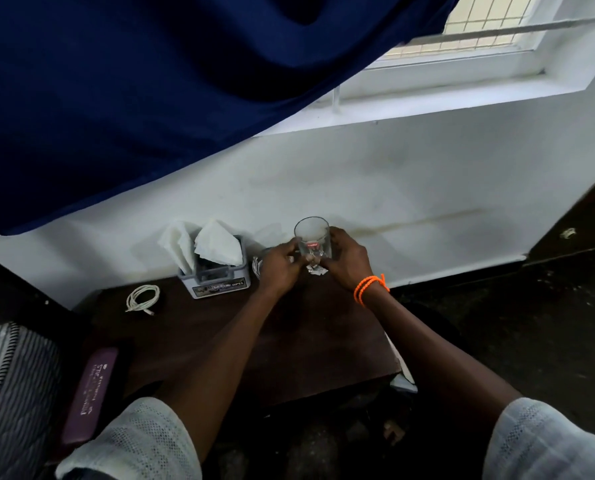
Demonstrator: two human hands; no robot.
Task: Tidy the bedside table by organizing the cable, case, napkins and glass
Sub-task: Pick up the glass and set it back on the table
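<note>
Nearest, at the left edge of the dark worktop (pixel 199 341), the purple case (pixel 90 396) lies lengthwise, apparently parked out of the working area. Farther left, the white cable (pixel 143 298) sits coiled in a loop, so it cannot trail. Behind it, the grey holder (pixel 219 284) carries 2 napkins (pixel 216 245) upright. At the far edge by the wall, the left hand (pixel 277 266) and right hand (pixel 346 259) each have a grip curled round the glass (pixel 312 239), holding it upright above a crumpled paper scrap (pixel 316 270), probably to steady it for placement.
</note>
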